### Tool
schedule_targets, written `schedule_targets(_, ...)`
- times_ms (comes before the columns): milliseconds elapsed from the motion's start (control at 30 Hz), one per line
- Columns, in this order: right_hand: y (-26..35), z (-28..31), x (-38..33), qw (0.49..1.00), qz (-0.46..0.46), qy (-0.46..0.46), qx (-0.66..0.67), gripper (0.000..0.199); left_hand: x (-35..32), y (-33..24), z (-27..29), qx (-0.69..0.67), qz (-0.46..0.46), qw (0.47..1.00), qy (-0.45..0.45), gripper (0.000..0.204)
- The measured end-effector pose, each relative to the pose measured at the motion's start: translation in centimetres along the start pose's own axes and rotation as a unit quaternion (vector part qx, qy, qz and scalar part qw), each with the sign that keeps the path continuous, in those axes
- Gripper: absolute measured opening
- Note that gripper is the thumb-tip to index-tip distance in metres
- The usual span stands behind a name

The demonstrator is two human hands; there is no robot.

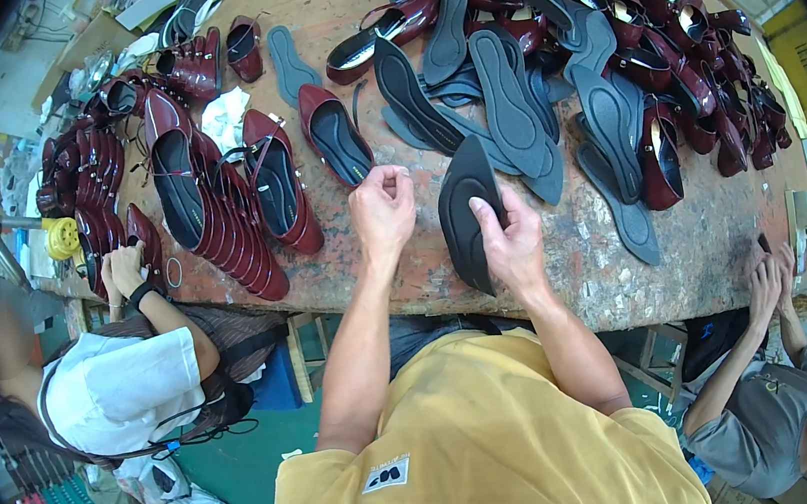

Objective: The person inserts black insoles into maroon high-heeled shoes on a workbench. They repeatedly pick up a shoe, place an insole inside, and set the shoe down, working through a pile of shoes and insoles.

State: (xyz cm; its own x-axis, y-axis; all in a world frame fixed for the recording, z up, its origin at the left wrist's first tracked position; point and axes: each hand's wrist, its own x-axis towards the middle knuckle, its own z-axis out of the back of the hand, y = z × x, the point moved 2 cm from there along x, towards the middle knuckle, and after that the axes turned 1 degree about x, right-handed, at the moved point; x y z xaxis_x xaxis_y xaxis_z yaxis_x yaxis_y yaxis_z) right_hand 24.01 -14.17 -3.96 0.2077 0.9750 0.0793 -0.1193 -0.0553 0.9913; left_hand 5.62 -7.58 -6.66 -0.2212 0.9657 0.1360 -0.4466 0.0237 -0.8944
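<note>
My right hand (515,238) grips a dark pointed insole (466,199), thumb on its face and fingers behind its edge. It is held tilted above the near part of the table. My left hand (384,212) is closed, with its fingertips pinched together; anything between them is too small to make out. Just beyond that hand lies a dark red pointed shoe (334,135) with a dark insole inside, its heel end beside my knuckles. Left of it is another red strapped shoe (283,191). A heap of loose grey insoles (509,103) spreads beyond my right hand.
A long row of red shoes (219,224) stands at left, and a large pile of them (681,47) at right. A co-worker in a white shirt (128,387) handles shoes at left; another in grey (770,408) sits at right by the worn table (369,301).
</note>
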Motion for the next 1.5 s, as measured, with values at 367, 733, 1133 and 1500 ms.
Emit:
schedule_targets(367, -0.2, 0.2, 1.7, 0.975, -0.098, 0.067, 0.188, 0.029, -1.7, -4.3, 0.9, -0.143, -0.027, 0.986, 0.084, 0.020)
schedule_targets(733, -0.3, -2.0, 0.8, 0.970, -0.074, 0.105, 0.206, 0.035, -1.7, -2.3, 4.1, -0.246, 0.245, 0.928, 0.135, 0.045)
schedule_targets(1133, -2.8, -3.4, 0.8, 0.962, -0.063, 0.253, 0.085, 0.042, 10.2, -1.5, 32.8, 0.053, -0.101, 0.868, -0.484, 0.039)
schedule_targets(1500, -3.9, 5.7, -1.0, 0.988, -0.080, 0.039, -0.123, 0.029, 32.2, 31.1, 50.3, 0.521, 0.159, 0.833, -0.102, 0.057)
